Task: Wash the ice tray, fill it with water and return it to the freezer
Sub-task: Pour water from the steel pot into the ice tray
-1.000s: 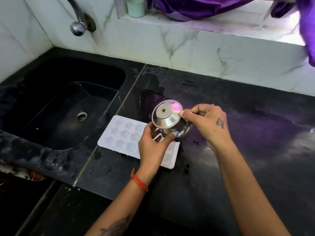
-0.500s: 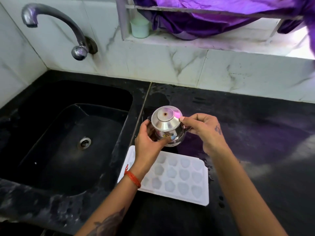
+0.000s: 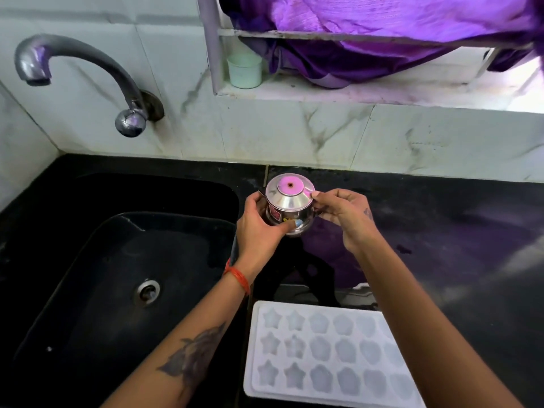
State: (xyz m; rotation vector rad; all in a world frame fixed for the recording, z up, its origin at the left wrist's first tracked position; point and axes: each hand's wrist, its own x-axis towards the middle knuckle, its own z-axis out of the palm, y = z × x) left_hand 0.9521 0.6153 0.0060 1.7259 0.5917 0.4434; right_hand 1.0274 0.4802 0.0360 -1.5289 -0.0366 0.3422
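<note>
A white ice tray with star and flower moulds lies flat on the black counter, near the front edge, partly under my right forearm. Beyond it I hold a small steel pot with a conical lid. My left hand grips the pot's body from the left, thumb across the front. My right hand pinches the pot at the lid's right rim. The pot is above the counter, close to the sink's right rim.
A black sink with a drain fills the left. A curved metal tap juts from the marble wall above it. A pale green cup and purple cloth sit on the window ledge.
The view has tilted upward, so the tray now appears lower. Both hands have carried the steel pot away from over the tray, toward the back wall, keeping the same grips.
</note>
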